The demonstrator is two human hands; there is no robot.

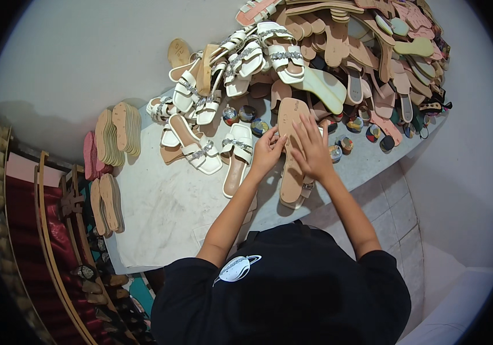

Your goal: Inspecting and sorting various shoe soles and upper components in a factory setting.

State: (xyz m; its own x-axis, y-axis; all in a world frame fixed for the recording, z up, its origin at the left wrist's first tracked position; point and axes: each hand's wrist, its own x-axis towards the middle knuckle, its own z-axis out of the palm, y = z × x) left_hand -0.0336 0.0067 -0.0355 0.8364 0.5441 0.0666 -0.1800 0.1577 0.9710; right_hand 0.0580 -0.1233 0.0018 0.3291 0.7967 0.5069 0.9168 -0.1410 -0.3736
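Note:
A sandal [292, 183] lies sole up in front of me, with its long tan sole facing me and bits of white and sparkly strap showing at its lower edge. My left hand [266, 150] grips the sole's left edge, fingers curled and the thumb on it. Spread flat across the sole is my right hand [314, 150], its fingers stretched out. Just left of my left hand rests a white sandal [238, 144] with a sparkly braided strap. Another white sandal [200, 150] lies tilted farther left.
A big heap of tan soles [337, 43] and sandals covers the far right of the grey table [154, 201]. White sandals [246, 60] are piled at the back. Stacked soles [125, 129] stand at the left. Round patterned pieces [247, 112] dot the middle. A wooden rack [51, 230] stands beyond the left edge.

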